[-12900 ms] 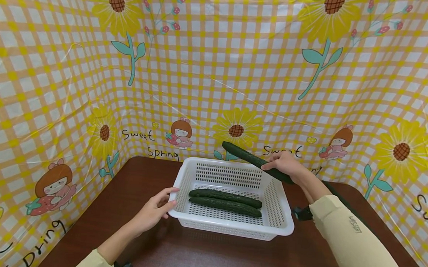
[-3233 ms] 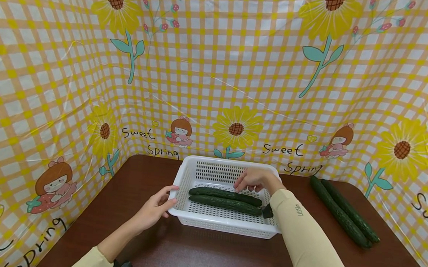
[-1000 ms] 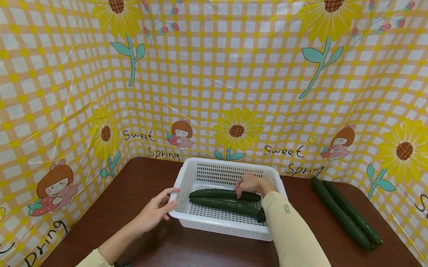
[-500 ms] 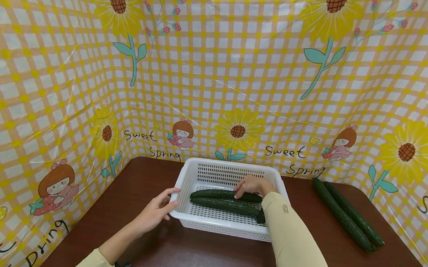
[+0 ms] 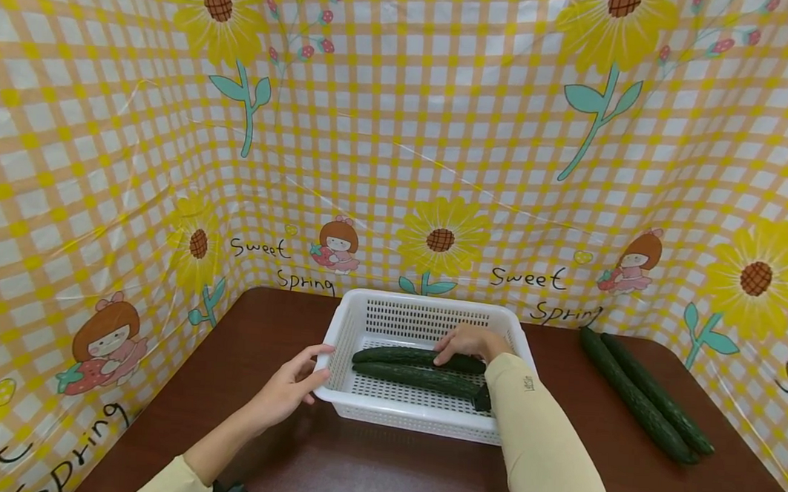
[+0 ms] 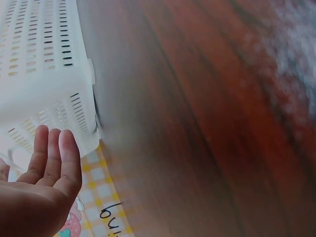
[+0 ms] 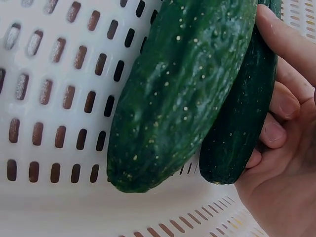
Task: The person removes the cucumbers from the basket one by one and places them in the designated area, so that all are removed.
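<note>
A white slotted plastic basket stands on the table with two dark green cucumbers in it. My left hand holds its left rim, thumb and forefinger on the edge; in the left wrist view the other fingers reach up by the outer wall. Inside the basket my right hand grips the back cucumber, thumb on the near side. In the right wrist view, curled fingers show behind that cucumber. Alongside lies the front cucumber, partly covered by the right wrist's dark device.
Two more cucumbers lie side by side on the brown table, right of the basket. A checked, sunflower-printed cloth hangs close behind and at both sides.
Much earlier, my right hand held a cucumber above the basket; that cucumber now lies on the table at right. The right hand has since lowered into the basket and gripped the back cucumber.
</note>
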Demonstrator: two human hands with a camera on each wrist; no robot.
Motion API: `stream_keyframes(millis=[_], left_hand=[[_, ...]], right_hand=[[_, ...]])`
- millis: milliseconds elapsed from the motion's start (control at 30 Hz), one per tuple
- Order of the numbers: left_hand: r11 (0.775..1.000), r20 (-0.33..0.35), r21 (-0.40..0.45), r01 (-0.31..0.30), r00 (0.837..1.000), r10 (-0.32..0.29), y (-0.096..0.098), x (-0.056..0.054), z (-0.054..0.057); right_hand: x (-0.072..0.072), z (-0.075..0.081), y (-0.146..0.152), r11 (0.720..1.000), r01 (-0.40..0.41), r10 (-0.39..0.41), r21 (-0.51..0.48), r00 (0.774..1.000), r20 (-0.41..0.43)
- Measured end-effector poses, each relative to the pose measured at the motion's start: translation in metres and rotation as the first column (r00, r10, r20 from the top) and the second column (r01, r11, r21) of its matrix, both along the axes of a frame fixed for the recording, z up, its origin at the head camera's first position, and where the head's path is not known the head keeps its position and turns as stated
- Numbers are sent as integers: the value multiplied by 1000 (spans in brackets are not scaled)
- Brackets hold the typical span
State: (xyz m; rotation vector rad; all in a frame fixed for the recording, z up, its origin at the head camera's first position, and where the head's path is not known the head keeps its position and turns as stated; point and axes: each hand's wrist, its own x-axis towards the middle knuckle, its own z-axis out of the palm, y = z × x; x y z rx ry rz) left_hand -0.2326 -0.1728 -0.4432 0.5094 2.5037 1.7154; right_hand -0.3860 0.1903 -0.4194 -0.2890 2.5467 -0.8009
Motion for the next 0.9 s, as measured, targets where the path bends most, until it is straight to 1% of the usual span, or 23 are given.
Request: stream_keyframes(millis=[233, 367, 467, 600, 767, 900], left_hand=[[1000, 3, -3, -2, 1000, 2, 0, 0, 2], [1000, 2, -4, -6, 1000, 6, 0, 0, 2], [1000, 1, -4, -10, 1000, 10, 0, 0, 2], [1000, 7, -3, -11, 1000, 11, 0, 0, 1], [1000, 20, 2, -5, 1000, 5, 0, 2, 1], [1000, 16, 6, -4, 1000, 4, 1, 3, 2]], right_hand=[[1, 3, 0, 999, -6, 6, -39, 1000, 10], [3, 4, 0, 999, -22, 22, -38, 1000, 7], [5, 5, 0, 999, -22, 23, -42, 1000, 8], [6, 5, 0, 998, -8, 10, -66, 1000, 28], [5, 2, 1, 994, -5, 10, -107, 999, 52], [1, -2, 2, 990, -10, 19, -139, 998, 66]])
